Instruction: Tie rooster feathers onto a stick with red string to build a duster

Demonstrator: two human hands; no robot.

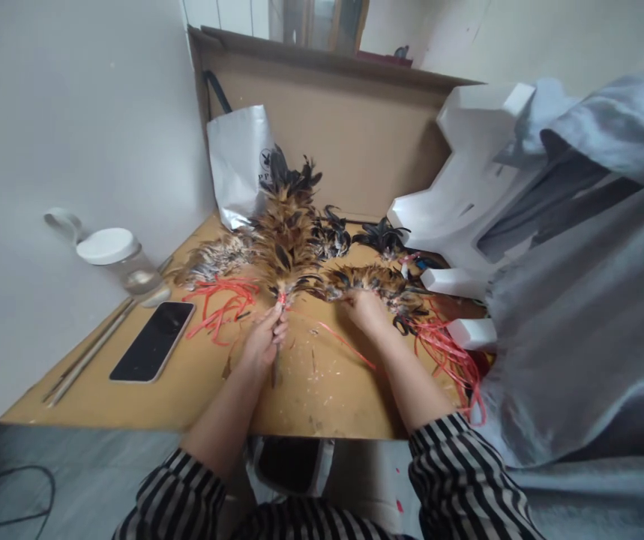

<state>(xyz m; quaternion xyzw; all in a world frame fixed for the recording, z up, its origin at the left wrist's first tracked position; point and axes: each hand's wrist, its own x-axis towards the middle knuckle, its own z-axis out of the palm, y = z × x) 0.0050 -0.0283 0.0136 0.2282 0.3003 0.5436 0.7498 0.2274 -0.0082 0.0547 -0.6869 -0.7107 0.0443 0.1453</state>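
My left hand (268,334) is closed around the lower stem of a feather duster (288,225), just below its bound base. Brown feathers cover the duster, darkening to black at the tip, and it points away from me. Red plastic strip (282,298) is wound at its base, and a loose end trails right across the table. My right hand (365,309) reaches to the near edge of a pile of brown feathers (369,279). Its fingers are curled and partly hidden, so what they pinch cannot be made out.
Grey feathers (214,259) and red strips (223,304) lie left; more red strips (453,360) and scissors (403,325) lie right. Black feathers (383,236) sit behind. A phone (153,341), sticks (88,356), a lidded bottle (136,270), a silver bag (237,161) and white foam (462,165) surround the workspace.
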